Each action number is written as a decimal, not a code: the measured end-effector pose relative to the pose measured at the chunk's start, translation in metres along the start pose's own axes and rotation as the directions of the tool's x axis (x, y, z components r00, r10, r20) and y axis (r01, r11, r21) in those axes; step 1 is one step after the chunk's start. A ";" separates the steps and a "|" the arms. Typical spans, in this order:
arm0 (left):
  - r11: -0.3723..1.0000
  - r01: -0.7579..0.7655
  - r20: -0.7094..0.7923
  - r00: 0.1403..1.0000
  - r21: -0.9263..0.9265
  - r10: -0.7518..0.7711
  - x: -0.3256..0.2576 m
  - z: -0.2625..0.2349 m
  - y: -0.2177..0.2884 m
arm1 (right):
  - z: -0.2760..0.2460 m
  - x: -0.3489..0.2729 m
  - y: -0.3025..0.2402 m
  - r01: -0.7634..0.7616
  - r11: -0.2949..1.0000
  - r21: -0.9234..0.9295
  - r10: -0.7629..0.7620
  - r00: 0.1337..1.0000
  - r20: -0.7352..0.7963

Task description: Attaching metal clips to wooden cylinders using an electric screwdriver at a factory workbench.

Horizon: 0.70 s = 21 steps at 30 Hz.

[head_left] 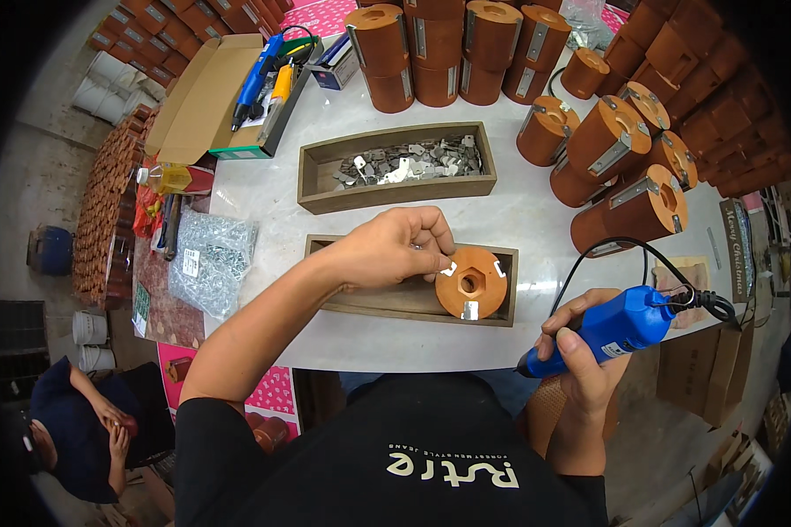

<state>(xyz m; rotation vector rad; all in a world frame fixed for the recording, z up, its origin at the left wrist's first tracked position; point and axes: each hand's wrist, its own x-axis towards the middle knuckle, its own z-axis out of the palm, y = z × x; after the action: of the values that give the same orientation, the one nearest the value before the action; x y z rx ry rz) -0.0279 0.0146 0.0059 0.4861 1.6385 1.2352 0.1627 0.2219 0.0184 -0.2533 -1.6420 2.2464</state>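
My left hand [404, 248] is closed in a pinch, its fingertips at a small silver metal piece [449, 268] on the rim of a reddish-brown cylinder [483, 285]. Whatever those fingers may hold is too small to make out. The cylinder has a round center hole and stands in the right end of a shallow wooden box [369, 303]. Two more silver pieces show at its edge. To the right, my right hand [584, 356] grips a blue electric screwdriver [624, 325], its dark tip pointing left, apart from the cylinder.
Beyond, a wooden box [312, 180] holds many small metal plates. Stacked brown cylinders [611, 136] line the back and right. A black cable [580, 263] loops beside the screwdriver. At left lie a bag of metal parts [211, 268] and an open carton [198, 97]. Another person [79, 430] sits lower left.
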 end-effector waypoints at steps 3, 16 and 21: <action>0.993 -0.036 -0.060 0.997 0.115 0.043 -0.001 0.004 -0.003 | 0.001 0.000 0.001 -0.011 1.000 0.001 0.011 1.000 0.002; 0.971 -0.044 -0.051 0.997 0.234 0.058 -0.002 0.007 0.005 | 0.006 0.001 0.000 0.000 1.000 0.007 0.000 0.999 0.038; 0.939 -0.140 -0.119 0.975 0.313 0.185 -0.012 0.005 -0.006 | 0.011 -0.002 -0.008 -0.030 0.999 0.016 0.029 0.999 0.037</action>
<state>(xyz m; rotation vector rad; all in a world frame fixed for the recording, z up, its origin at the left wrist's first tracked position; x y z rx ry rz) -0.0166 0.0056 0.0057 0.7497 1.9600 1.1646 0.1620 0.2137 0.0288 -0.2343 -1.6483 2.2985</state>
